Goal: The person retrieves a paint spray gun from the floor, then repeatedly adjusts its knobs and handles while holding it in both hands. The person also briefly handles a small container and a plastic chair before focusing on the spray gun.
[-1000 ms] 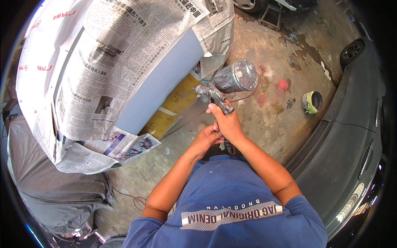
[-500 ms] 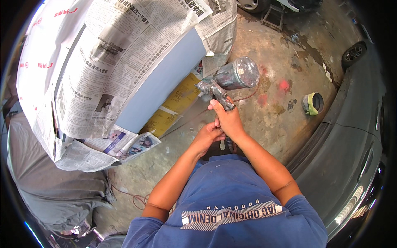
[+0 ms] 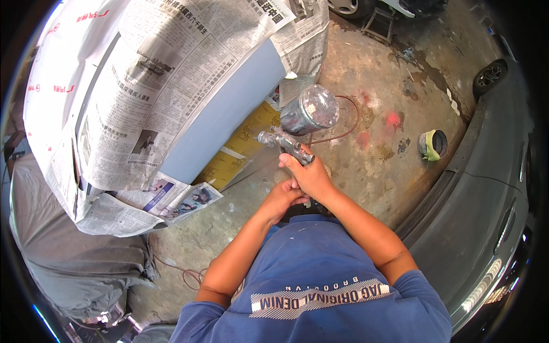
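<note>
A paint-spattered spray gun (image 3: pixel 290 147) is gripped in my right hand (image 3: pixel 310 176), its nozzle toward the left. On top of the gun sits a tilted, clear-lidded paint cup (image 3: pixel 311 111). Just below, my left hand (image 3: pixel 283 199) is closed against the right hand, fingers curled; what lies inside them is hidden. Left of the nozzle is a smooth pale blue-grey panel (image 3: pixel 229 108) edged with taped newspaper (image 3: pixel 171 63). Yellow masking paper (image 3: pixel 234 146) runs along the panel's lower right edge, nearest the nozzle.
A thin red hose (image 3: pixel 357 117) loops on the stained concrete floor beyond the cup. Further right stands a small dark-mouthed can (image 3: pixel 433 144) with a yellow-green wrap. A dark grey car (image 3: pixel 486 177) lines the right side. Grey sheeting (image 3: pixel 74 251) drapes at lower left.
My right hand and the spray gun have shifted left and slightly toward me, the cup moving with them. More of the red hose shows now. My left hand has barely moved.
</note>
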Demonstrator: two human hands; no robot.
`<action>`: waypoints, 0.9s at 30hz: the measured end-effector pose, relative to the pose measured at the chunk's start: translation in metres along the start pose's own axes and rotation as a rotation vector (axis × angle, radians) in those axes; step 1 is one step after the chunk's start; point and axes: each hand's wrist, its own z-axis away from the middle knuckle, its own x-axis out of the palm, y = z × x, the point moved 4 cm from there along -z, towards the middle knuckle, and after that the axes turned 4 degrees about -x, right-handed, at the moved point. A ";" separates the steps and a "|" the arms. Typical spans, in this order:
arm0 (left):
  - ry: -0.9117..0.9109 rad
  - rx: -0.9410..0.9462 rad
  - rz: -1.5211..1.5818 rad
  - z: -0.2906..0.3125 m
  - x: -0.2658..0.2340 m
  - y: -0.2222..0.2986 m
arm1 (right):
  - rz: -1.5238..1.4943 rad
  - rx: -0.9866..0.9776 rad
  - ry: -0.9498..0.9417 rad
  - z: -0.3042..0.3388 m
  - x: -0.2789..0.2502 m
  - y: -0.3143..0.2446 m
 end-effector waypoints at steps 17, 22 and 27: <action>0.049 0.017 0.032 0.007 -0.007 -0.001 | 0.031 -0.038 -0.004 -0.006 0.014 0.016; 0.019 -0.007 0.042 0.013 -0.016 -0.016 | 0.087 -0.008 -0.098 0.004 0.018 0.010; 0.015 -0.038 -0.157 0.006 -0.017 -0.025 | -0.058 0.109 -0.078 0.011 0.012 0.019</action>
